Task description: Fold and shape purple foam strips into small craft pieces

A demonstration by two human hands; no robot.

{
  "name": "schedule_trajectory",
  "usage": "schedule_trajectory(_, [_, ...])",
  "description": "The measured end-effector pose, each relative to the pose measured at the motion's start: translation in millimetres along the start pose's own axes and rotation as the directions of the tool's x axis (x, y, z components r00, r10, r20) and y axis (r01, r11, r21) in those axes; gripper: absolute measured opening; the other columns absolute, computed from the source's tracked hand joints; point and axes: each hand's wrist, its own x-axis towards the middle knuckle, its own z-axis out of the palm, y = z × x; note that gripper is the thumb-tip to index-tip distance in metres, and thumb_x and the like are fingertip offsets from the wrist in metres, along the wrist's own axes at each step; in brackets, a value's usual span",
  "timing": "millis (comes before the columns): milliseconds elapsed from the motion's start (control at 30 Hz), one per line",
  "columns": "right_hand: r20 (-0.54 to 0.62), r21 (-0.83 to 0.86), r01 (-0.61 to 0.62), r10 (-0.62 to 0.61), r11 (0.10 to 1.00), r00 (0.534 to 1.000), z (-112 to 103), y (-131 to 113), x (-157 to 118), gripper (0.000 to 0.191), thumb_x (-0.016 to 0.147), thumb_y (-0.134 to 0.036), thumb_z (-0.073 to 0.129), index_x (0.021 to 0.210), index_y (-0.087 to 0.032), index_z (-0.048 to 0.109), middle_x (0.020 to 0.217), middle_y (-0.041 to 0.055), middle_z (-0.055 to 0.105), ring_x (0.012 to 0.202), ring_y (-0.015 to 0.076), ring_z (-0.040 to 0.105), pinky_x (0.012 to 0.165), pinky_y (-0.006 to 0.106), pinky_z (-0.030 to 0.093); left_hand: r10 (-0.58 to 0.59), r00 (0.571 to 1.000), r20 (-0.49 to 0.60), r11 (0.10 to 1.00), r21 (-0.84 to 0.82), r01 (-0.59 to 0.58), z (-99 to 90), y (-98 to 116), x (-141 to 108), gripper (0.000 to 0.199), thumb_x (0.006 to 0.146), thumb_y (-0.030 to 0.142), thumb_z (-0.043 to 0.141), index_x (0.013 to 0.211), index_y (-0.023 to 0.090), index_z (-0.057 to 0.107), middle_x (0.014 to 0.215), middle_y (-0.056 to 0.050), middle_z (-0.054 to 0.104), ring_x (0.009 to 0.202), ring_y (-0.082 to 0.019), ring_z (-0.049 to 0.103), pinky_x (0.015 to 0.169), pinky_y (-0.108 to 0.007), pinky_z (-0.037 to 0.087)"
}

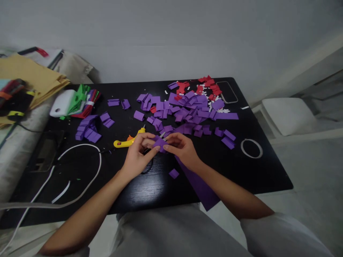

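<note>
Between my two hands is a small purple piece (160, 143), held near the middle of the black table. My left hand (139, 151) grips its left side with thumb and fingers. The right side is pinched by my right hand (184, 150). A scissor blade (162, 134) shows just behind the piece; the rest of the scissors is mostly hidden. Left of my left hand lies a yellow glue gun (125, 142). A long purple strip (199, 185) runs under my right wrist to the table's front edge. One small purple piece (174, 174) lies in front of my hands.
A heap of folded purple pieces (190, 107) covers the table's back middle, with red pieces (211, 85) behind. Purple pieces (87, 129) and a white cable (100, 160) lie left. A ring (251, 148) lies right. Green bundles (79, 100) stand at the back left.
</note>
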Motion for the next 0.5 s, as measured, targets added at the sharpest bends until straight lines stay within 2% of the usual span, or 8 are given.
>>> schedule_trajectory(100, [0.062,0.018,-0.057,0.056,0.998,0.997,-0.7,-0.1,0.5,0.042,0.067,-0.036,0.096,0.102,-0.023,0.076,0.086,-0.0009,0.079,0.08,0.0163,0.075,0.085,0.034,0.061,-0.016,1.0,-0.017,0.999,-0.042,0.015,0.1,-0.6,1.5,0.038,0.089,0.032,0.081,0.118,0.022,0.058,0.081,0.002,0.071,0.075,-0.013,0.07,0.075,-0.026,0.057])
schedule_trajectory(233, [0.08,-0.004,-0.076,0.076,0.997,0.994,0.6,-3.6,-0.4,0.028,0.071,-0.039,0.094,0.088,-0.022,0.079,0.087,0.0,0.08,0.08,0.016,0.074,0.085,0.033,0.061,-0.06,0.998,0.019,0.997,-0.057,0.061,0.4,1.5,2.3,0.039,0.088,0.035,0.082,0.117,0.021,0.06,0.077,0.003,0.069,0.068,-0.012,0.065,0.069,-0.025,0.054])
schedule_trajectory(367, [0.066,0.028,-0.144,0.142,0.989,0.988,0.5,-4.9,-0.1,0.028,0.068,-0.038,0.096,0.083,-0.021,0.079,0.083,-0.001,0.08,0.076,0.0153,0.073,0.08,0.031,0.06,-0.117,0.992,0.04,0.989,-0.081,0.12,-1.7,7.3,4.1,0.038,0.091,0.045,0.077,0.116,0.02,0.063,0.072,0.003,0.066,0.062,-0.012,0.063,0.061,-0.024,0.052])
schedule_trajectory(433, [0.048,0.068,-0.197,0.194,0.978,0.98,-0.4,-3.4,0.6,0.028,0.068,-0.038,0.096,0.084,-0.021,0.08,0.082,-0.001,0.08,0.074,0.0142,0.072,0.076,0.029,0.058,-0.143,0.986,0.086,0.988,-0.042,0.147,-3.7,9.5,4.9,0.035,0.094,0.05,0.074,0.107,0.018,0.067,0.071,0.002,0.066,0.06,-0.012,0.063,0.058,-0.023,0.051])
schedule_trajectory(500, [0.03,0.088,-0.226,0.224,0.97,0.974,-1.3,-1.2,1.4,0.029,0.067,-0.037,0.096,0.083,-0.02,0.08,0.081,-0.0013,0.079,0.072,0.0131,0.07,0.073,0.027,0.057,-0.166,0.977,0.136,0.986,0.03,0.164,-5.2,10.3,5.2,0.034,0.094,0.052,0.073,0.091,0.018,0.069,0.068,0.001,0.067,0.059,-0.012,0.062,0.056,-0.023,0.05])
